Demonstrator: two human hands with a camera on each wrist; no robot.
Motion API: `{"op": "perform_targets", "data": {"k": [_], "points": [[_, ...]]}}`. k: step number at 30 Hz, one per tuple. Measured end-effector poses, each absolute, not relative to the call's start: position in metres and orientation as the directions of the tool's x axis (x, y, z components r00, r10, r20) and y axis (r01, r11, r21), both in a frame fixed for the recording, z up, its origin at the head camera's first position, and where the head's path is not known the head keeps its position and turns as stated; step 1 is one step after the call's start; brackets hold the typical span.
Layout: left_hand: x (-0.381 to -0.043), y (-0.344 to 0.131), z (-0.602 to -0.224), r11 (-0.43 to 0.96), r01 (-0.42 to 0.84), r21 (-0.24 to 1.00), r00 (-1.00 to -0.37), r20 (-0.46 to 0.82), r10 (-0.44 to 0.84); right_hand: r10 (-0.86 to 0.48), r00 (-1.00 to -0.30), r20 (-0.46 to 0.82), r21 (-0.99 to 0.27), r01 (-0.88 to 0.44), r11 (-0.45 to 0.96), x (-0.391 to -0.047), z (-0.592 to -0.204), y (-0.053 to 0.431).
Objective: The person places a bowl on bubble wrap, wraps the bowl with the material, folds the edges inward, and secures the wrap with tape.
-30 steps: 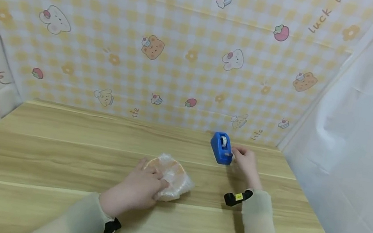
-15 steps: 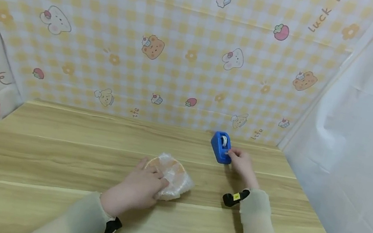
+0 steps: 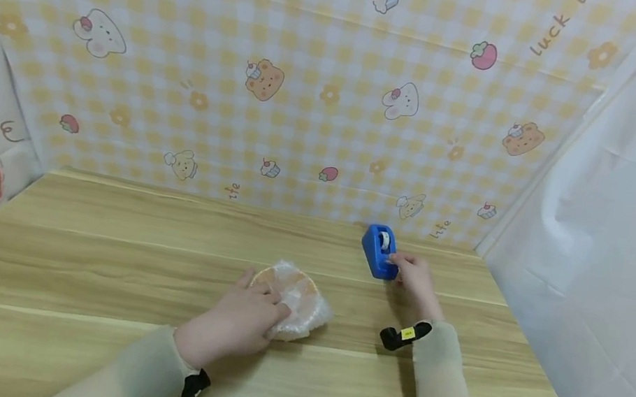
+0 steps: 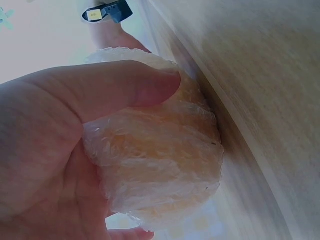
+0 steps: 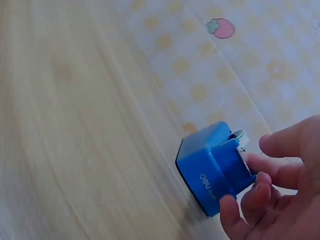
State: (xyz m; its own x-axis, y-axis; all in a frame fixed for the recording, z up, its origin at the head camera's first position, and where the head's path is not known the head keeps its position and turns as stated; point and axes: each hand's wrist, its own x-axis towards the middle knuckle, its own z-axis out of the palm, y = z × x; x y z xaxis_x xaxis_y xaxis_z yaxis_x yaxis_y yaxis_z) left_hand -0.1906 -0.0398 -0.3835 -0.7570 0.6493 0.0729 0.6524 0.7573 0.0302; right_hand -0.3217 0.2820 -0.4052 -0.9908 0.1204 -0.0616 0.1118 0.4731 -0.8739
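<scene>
On the table, a round object in bubble wrap (image 3: 299, 305) shows an orange-yellow rim through the clear film; its kind is hidden. My left hand (image 3: 236, 317) holds its near left side, the thumb (image 4: 145, 82) lying across the wrap and the fingers on the far side. Farther back on the right stands a blue tape dispenser (image 3: 377, 251) with a white roll of tape (image 3: 383, 241). My right hand (image 3: 417, 281) is at the dispenser's cutter end. In the right wrist view, its index finger reaches the toothed cutter (image 5: 243, 161), with the thumb (image 5: 272, 145) apart above.
The wood-grain table (image 3: 109, 261) runs back to a yellow checked cloth (image 3: 304, 132). White cloth sides (image 3: 625, 231) stand at left and right. Each wrist wears a black camera strap (image 3: 405, 334).
My right fingers have moved slightly left, from beside the dispenser's edge onto its cutter end. The left hand keeps its hold on the wrapped object.
</scene>
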Motion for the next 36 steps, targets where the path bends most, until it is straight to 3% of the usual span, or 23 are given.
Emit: {"op": "perform_targets", "data": {"k": [5,9,26,36], "points": [[-0.1902,-0.0405,-0.3828,0.757,0.653,0.022,-0.756,0.078,0.65,0.121,-0.983,-0.142,-0.957,0.167,0.237,-0.3233,-0.4084,0.2822],[-0.1897,-0.0399,-0.3819,0.758,0.652,0.017,-0.757,0.069,0.65,0.122,-0.977,-0.175,-0.971,0.192,0.144,-0.3234,-0.4094,0.2821],[-0.1879,-0.0405,-0.3806,0.766,0.643,0.012,-0.765,0.073,0.64,0.174,-0.957,-0.233,-0.965,0.249,0.079,-0.3255,-0.4093,0.2757],[-0.1881,-0.0408,-0.3801,0.768,0.641,0.004,-0.766,0.06,0.64,0.149,-0.948,-0.281,-0.96,0.277,-0.047,-0.3244,-0.4084,0.2784]]}}
